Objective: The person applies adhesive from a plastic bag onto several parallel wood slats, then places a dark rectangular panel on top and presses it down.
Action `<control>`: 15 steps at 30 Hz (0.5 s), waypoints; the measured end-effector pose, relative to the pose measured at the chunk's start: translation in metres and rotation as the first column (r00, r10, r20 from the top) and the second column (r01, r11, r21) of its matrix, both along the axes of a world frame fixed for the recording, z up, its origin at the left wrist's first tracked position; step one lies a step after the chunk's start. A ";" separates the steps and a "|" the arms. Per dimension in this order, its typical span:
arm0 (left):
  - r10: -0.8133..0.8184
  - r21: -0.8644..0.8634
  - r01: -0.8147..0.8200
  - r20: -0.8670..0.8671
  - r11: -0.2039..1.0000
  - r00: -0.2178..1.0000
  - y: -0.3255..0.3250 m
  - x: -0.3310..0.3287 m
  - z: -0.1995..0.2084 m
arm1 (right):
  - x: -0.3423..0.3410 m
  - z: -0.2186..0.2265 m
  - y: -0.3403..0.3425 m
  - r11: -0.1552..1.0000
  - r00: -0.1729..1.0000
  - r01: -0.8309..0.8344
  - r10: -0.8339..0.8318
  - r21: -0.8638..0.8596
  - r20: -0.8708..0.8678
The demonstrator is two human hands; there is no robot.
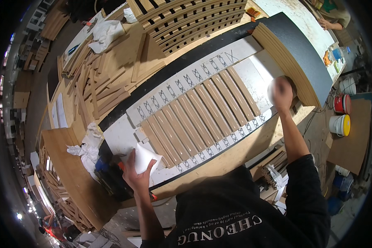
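Note:
My left hand [138, 172] is at the near left end of a white board [258, 76], its thumb and fingers closed round a smooth white object [144, 159] whose kind I cannot make out. Just beside it begins a row of several brown wooden strips [202, 113], laid parallel with gaps, with pale lines along their tops. Crossed pencil-like marks run along the board's two long sides. At the right end, my right hand [282, 94] is smeared by motion, next to a curved wooden panel edge [291, 62]. Whether it holds anything does not show.
A slatted wooden stack [194, 20] stands at the back. Loose strips [99, 87] and white plastic bags [106, 35] lie to the left. Another curved wooden panel [66, 153] rises at the left end. Buckets [339, 125] stand right; another person's hand [324, 24] rests far right.

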State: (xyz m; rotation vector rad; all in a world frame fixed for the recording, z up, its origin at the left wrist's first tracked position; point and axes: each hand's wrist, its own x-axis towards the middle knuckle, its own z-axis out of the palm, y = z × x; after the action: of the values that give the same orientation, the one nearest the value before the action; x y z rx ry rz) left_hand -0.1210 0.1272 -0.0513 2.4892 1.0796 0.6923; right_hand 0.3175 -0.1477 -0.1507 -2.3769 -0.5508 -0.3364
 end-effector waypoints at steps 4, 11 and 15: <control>-0.037 0.077 0.036 0.009 0.996 0.999 0.015 0.004 -0.004 | 0.000 0.000 0.001 1.000 1.000 0.000 0.000 0.024 -0.011; -0.050 0.155 0.053 -0.026 0.986 0.998 0.041 0.018 -0.005 | 0.001 0.000 0.001 1.000 1.000 -0.014 0.014 0.022 0.016; -0.055 0.178 0.054 -0.003 0.983 0.999 0.057 0.028 -0.007 | -0.001 0.002 0.002 1.000 1.000 -0.010 0.009 0.025 0.017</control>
State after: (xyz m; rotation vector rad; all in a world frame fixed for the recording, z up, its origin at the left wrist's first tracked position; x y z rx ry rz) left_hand -0.0932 0.1846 -0.0588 2.6568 0.9839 0.8067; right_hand 0.3164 -0.1457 -0.1487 -2.3489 -0.5623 -0.3569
